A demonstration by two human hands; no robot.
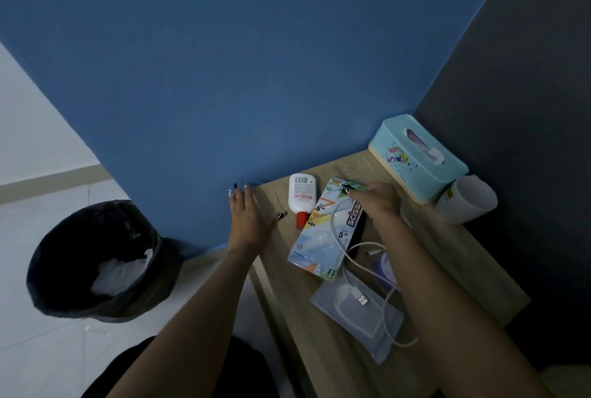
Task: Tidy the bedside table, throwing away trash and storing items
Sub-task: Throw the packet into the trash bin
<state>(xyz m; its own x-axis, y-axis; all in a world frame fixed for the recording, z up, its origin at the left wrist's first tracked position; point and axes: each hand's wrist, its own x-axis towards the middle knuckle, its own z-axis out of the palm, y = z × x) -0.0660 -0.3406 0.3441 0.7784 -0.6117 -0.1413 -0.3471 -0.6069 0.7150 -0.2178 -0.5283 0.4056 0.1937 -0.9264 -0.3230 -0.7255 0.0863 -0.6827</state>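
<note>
The scissors package (323,231) lay flat near the middle of the worktop (447,256), and the right hand (379,200) rested on its far end, fingers curled onto the card, though whether they actually pinched it could not be told. The left hand (248,218) lay spread, palm down and empty, at the worktop's left edge. By the look of it the tidying was only partly done: white crumpled trash (123,271) already sat in the black-lined bin (96,263) on the floor to the left, yet much remained on the wood. A glue bottle (301,197) lay just beside the package, a white USB cable (361,296) trailed over the package and across a grey pouch (358,317) nearer the person, and a purple object showed partly under the right forearm. At the back corner stood a turquoise tissue box (415,157) with a white cup (467,199) beside it. The worktop was pale wood grain, set against a blue wall (256,61), a dark panel to the right, pale tiles below, in dim light.
</note>
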